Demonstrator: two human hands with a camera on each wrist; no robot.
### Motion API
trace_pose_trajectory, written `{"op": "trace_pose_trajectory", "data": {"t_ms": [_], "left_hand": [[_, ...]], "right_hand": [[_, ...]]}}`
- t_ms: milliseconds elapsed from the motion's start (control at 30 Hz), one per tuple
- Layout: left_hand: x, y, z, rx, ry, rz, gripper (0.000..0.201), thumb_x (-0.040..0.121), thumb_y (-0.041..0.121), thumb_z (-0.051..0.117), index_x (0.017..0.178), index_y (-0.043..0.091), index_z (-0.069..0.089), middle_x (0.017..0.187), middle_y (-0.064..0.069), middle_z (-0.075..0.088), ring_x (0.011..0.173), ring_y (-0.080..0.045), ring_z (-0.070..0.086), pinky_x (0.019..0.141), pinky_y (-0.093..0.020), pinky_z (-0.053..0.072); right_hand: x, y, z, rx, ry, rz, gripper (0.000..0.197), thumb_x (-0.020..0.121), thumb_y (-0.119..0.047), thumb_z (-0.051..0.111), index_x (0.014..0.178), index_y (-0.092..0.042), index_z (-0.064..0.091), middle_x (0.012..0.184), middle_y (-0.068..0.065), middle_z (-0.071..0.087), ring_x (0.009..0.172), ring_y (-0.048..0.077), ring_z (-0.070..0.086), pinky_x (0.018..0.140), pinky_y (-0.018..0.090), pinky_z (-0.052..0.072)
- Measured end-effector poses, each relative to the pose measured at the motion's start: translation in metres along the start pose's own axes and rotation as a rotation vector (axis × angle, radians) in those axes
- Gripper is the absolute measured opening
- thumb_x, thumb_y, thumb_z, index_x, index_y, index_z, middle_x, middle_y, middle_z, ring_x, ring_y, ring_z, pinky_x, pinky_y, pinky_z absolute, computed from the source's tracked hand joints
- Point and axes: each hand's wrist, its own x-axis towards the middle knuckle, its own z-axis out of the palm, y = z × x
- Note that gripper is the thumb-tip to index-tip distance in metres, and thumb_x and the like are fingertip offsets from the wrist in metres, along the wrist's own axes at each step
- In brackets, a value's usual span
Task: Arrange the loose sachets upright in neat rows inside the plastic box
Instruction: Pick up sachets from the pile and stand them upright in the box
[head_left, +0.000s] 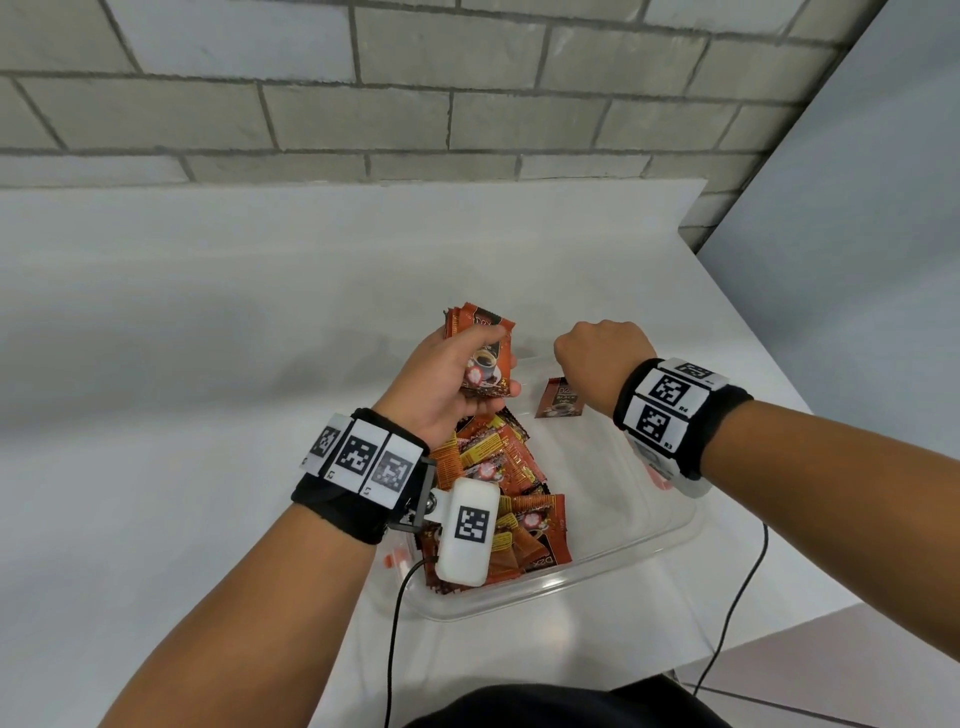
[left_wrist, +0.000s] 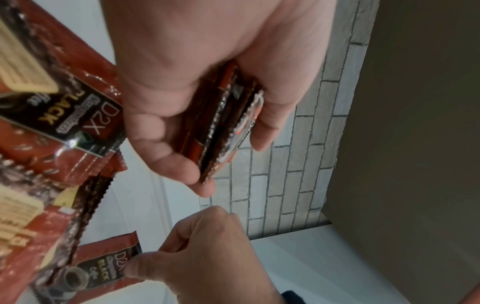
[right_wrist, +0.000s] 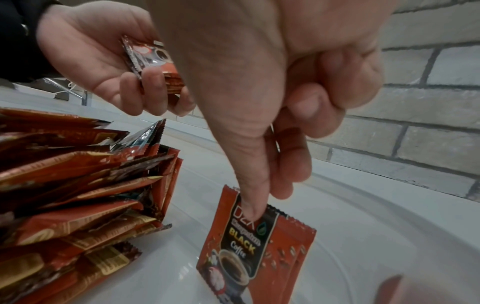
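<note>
The right hand (right_wrist: 259, 102) pinches a few coffee sachets (right_wrist: 255, 244) upright at the plastic box's (head_left: 613, 564) far edge, starting a row; the left hand (head_left: 447, 387) grips a spare sachet stack (head_left: 480, 353) above the loose pile (head_left: 498, 488).

Red-and-black coffee sachets (head_left: 488, 483) lie heaped in the clear plastic box's (head_left: 623, 566) left half; a few sachets (head_left: 560, 400) stand upright at its far side.

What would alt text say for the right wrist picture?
A right hand pinches the top of a small stack of red coffee sachets standing upright in a clear plastic box. A loose pile of sachets lies beside it, and the left hand holds more above.
</note>
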Motion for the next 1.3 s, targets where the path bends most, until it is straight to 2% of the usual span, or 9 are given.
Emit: {"op": "trace_pose_trajectory", "data": {"t_ms": [100, 200, 333, 533, 633, 767, 933, 1133, 1300], "left_hand": [[-0.001, -0.001, 0.002, -0.04, -0.012, -0.019, 0.014, 0.093, 0.02, 0.054, 0.094, 0.007, 0.059, 0.081, -0.012, 0.066, 0.063, -0.023, 0.067, 0.055, -0.029, 0.053], [-0.002, -0.002, 0.004, -0.05, -0.015, -0.02, 0.013, 0.093, 0.017, 0.052, 0.093, 0.006, 0.058, 0.078, -0.012, 0.066, 0.063, -0.024, 0.067, 0.056, -0.03, 0.054], [-0.006, -0.003, 0.005, -0.057, -0.023, -0.011, 0.013, 0.093, 0.017, 0.052, 0.094, 0.006, 0.059, 0.078, -0.012, 0.067, 0.064, -0.025, 0.068, 0.056, -0.03, 0.055], [-0.01, -0.004, 0.001, -0.11, -0.034, -0.013, 0.011, 0.093, 0.014, 0.054, 0.094, 0.004, 0.059, 0.078, -0.014, 0.066, 0.067, -0.028, 0.069, 0.055, -0.031, 0.058], [-0.013, -0.003, 0.002, -0.156, -0.057, -0.011, 0.013, 0.091, 0.012, 0.057, 0.1, 0.003, 0.059, 0.084, -0.017, 0.067, 0.072, -0.03, 0.07, 0.053, -0.031, 0.057], [-0.017, -0.004, 0.008, -0.185, -0.131, 0.009, 0.017, 0.086, 0.011, 0.06, 0.102, 0.006, 0.059, 0.082, -0.012, 0.07, 0.072, -0.023, 0.069, 0.055, -0.032, 0.058], [-0.022, -0.009, 0.019, -0.075, -0.237, 0.066, 0.032, 0.073, 0.019, 0.068, 0.103, 0.01, 0.063, 0.09, -0.011, 0.07, 0.078, -0.024, 0.069, 0.062, -0.032, 0.058], [-0.019, -0.01, 0.018, -0.158, -0.234, 0.035, 0.039, 0.074, 0.038, 0.064, 0.102, 0.01, 0.064, 0.085, -0.009, 0.07, 0.073, -0.02, 0.067, 0.062, -0.03, 0.057], [-0.02, -0.011, 0.017, -0.178, -0.242, 0.058, 0.036, 0.073, 0.023, 0.067, 0.105, 0.009, 0.062, 0.092, -0.009, 0.07, 0.08, -0.022, 0.067, 0.067, -0.032, 0.059]], "right_hand": [[-0.001, 0.001, 0.001, 0.026, 0.005, 0.019, 0.022, 0.091, -0.003, 0.044, 0.071, -0.01, 0.037, 0.068, 0.0, 0.036, 0.059, 0.018, 0.04, 0.055, 0.028, 0.032], [-0.002, 0.002, 0.0, 0.06, 0.008, 0.031, 0.012, 0.091, -0.005, 0.045, 0.097, -0.009, 0.055, 0.09, 0.006, 0.053, 0.088, 0.027, 0.058, 0.065, 0.031, 0.037], [-0.004, 0.002, 0.001, 0.083, 0.016, 0.032, 0.016, 0.092, -0.008, 0.047, 0.104, -0.008, 0.056, 0.105, 0.008, 0.058, 0.094, 0.028, 0.059, 0.066, 0.031, 0.038], [-0.007, 0.012, 0.008, 0.221, 0.098, 0.12, 0.01, 0.092, -0.017, 0.053, 0.089, -0.008, 0.052, 0.095, 0.006, 0.059, 0.066, 0.019, 0.047, 0.056, 0.027, 0.034], [-0.016, 0.026, 0.008, 0.541, 0.222, 0.12, 0.022, 0.093, -0.03, 0.055, 0.107, -0.015, 0.063, 0.096, 0.004, 0.063, 0.081, 0.021, 0.057, 0.066, 0.026, 0.037], [-0.041, 0.029, 0.0, 1.07, 0.393, 0.029, 0.024, 0.09, -0.037, 0.06, 0.112, -0.027, 0.062, 0.089, -0.012, 0.061, 0.071, -0.001, 0.053, 0.062, 0.013, 0.036], [-0.058, 0.019, 0.006, 1.448, 0.326, -0.054, 0.032, 0.082, -0.023, 0.071, 0.112, -0.027, 0.061, 0.091, -0.001, 0.065, 0.07, 0.014, 0.06, 0.055, 0.014, 0.044], [-0.073, 0.023, 0.006, 1.578, 0.491, -0.011, 0.013, 0.08, -0.008, 0.072, 0.081, -0.017, 0.063, 0.075, -0.002, 0.064, 0.058, 0.012, 0.057, 0.052, 0.018, 0.045], [-0.078, 0.024, 0.009, 1.659, 0.484, 0.021, 0.011, 0.08, -0.007, 0.072, 0.082, -0.012, 0.063, 0.071, -0.002, 0.066, 0.056, 0.013, 0.059, 0.051, 0.02, 0.046]]}}
